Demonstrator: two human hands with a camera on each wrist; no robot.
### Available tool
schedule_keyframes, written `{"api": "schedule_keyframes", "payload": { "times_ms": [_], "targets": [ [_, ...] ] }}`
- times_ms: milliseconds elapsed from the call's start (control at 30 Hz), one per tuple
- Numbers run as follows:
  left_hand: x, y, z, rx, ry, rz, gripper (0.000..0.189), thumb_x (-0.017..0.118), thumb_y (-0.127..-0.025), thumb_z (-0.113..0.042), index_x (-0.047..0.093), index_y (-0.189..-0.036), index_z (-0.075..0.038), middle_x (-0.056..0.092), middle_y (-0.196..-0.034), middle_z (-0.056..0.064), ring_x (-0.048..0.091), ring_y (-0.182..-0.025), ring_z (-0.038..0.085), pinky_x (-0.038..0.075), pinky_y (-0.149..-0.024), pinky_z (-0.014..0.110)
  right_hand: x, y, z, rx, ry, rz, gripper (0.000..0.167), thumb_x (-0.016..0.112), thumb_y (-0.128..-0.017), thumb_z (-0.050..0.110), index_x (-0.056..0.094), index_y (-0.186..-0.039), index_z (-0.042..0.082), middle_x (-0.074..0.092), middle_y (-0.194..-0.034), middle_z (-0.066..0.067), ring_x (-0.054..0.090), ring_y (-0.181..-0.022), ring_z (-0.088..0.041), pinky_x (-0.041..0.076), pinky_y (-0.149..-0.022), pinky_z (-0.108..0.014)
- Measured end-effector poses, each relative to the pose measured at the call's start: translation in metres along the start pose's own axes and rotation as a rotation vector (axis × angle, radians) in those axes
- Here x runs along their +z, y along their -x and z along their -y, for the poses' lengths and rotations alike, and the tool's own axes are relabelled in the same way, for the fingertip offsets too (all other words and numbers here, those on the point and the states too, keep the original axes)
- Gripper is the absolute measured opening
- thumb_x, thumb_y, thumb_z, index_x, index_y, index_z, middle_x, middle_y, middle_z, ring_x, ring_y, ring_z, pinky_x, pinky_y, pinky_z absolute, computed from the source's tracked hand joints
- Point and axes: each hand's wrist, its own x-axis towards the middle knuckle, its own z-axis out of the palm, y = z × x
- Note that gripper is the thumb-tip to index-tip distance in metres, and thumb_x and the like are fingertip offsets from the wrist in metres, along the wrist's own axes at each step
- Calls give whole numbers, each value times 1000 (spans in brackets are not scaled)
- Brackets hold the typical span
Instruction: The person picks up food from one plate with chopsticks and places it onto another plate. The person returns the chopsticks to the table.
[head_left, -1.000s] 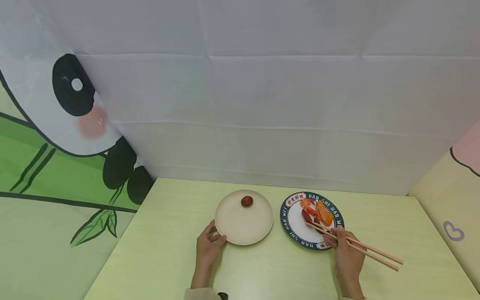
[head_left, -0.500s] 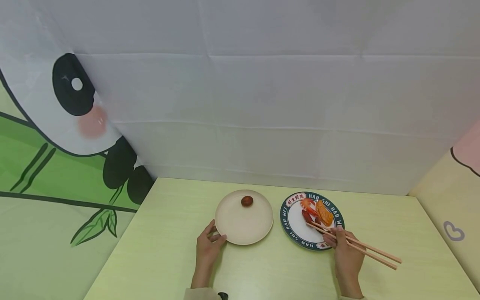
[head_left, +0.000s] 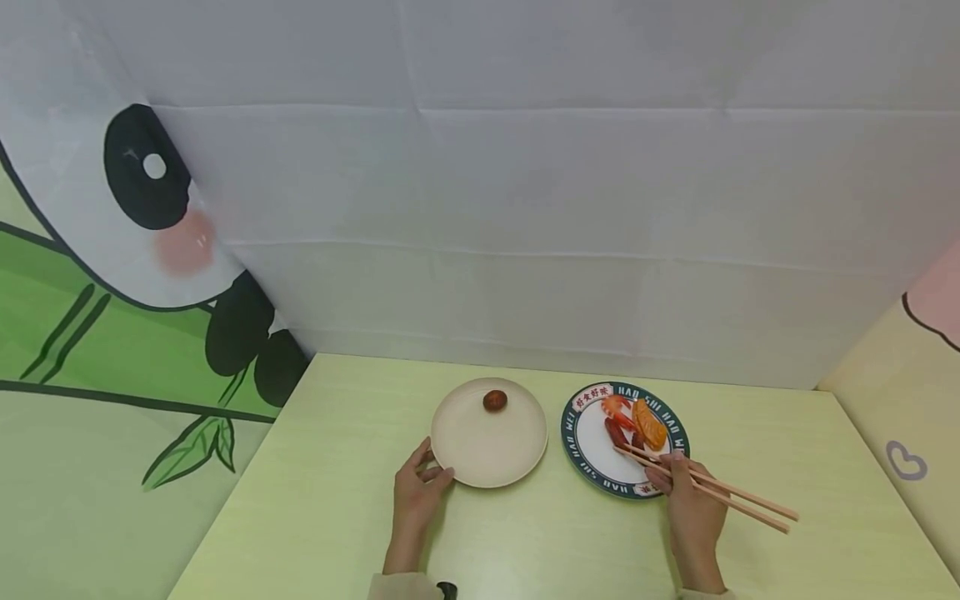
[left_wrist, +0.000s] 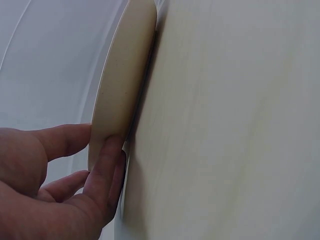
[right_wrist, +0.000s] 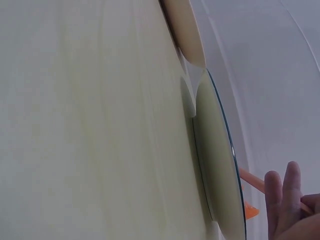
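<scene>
In the head view, my left hand [head_left: 420,492] holds the near-left rim of a beige plate [head_left: 468,454]; in the left wrist view, its fingers [left_wrist: 102,172] lie against the plate's edge and outer wall. A small brown round food piece [head_left: 495,401] sits on that plate. My right hand [head_left: 692,504] grips a pair of wooden chopsticks [head_left: 742,500] over a white plate with a dark patterned rim [head_left: 596,477]. The chopstick tips are at a dark red sausage-like piece [head_left: 617,432]; whether they pinch it is unclear. Beside it lie a red-orange shrimp-like piece [head_left: 615,407] and an orange wedge-shaped piece [head_left: 648,425].
Both plates stand side by side on a pale yellow-green table [head_left: 315,500]. A pale cloth backdrop [head_left: 525,208] rises behind the table's far edge. Printed cartoon panels [head_left: 90,350] flank the table at left and right.
Both hands stay almost where they were. The rear ends of the chopsticks have shifted slightly left and up, while their tips stay by the sausage-like piece.
</scene>
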Motion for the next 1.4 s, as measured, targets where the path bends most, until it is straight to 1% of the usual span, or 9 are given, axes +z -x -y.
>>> {"api": "schedule_keyframes", "payload": {
  "times_ms": [200,333,567,800,933,1033,1133,1300,1400],
  "targets": [
    [1,-2,3,0,-15,13,71,75,-88,7,45,-152,13,62,-132,30,72,-103,34,50,-74,19,2,-2,-4,2,15,-9,35,56,-109,10,66,-117,-22,72,-77,18,72,-65,3,57,-65,-18],
    [1,-4,2,6,-13,9,71,75,-88,7,45,-152,14,62,-132,31,72,-102,35,50,-73,18,3,-3,-3,3,2,-9,34,57,-109,10,66,-117,-22,72,-78,16,72,-65,3,58,-65,-18],
    [3,-5,3,2,-31,1,70,75,-88,7,46,-151,14,63,-131,30,72,-101,33,51,-74,19,2,-3,-1,15,59,11,37,55,-110,15,66,-120,-20,73,-80,16,71,-68,6,57,-67,-17],
    [4,-8,3,-14,-28,-4,70,75,-88,7,46,-152,13,62,-132,29,72,-103,33,50,-74,18,4,-3,1,9,33,13,37,56,-110,14,67,-119,-20,71,-79,20,72,-67,4,57,-66,-17],
    [5,-9,3,-20,-20,-2,70,75,-88,7,46,-152,12,61,-133,29,72,-104,34,49,-75,18,3,-3,1,32,64,20,36,54,-111,14,66,-122,-19,70,-81,23,71,-68,6,58,-67,-17],
    [5,-9,2,-27,-16,0,70,75,-88,8,46,-153,12,61,-133,29,71,-105,33,49,-75,18,2,-2,1,59,81,20,37,53,-112,15,66,-125,-17,71,-85,20,71,-68,6,58,-68,-17],
    [5,-8,3,-29,-17,3,71,75,-88,7,46,-153,12,60,-134,29,71,-105,33,49,-76,18,1,-1,1,81,58,6,38,52,-112,17,66,-125,-16,72,-85,17,72,-68,5,58,-68,-18],
    [4,-7,5,-31,-27,5,71,76,-88,7,45,-153,12,60,-134,29,71,-105,34,50,-76,20,-2,2,3,84,2,-10,38,52,-112,17,65,-125,-16,72,-83,20,73,-68,2,59,-67,-19],
    [4,-7,7,-37,-29,2,71,76,-88,6,46,-153,11,61,-134,29,71,-104,32,50,-76,20,-3,3,4,84,-37,-21,37,53,-111,15,64,-126,-17,73,-83,19,74,-68,1,59,-66,-20]
  ]
}}
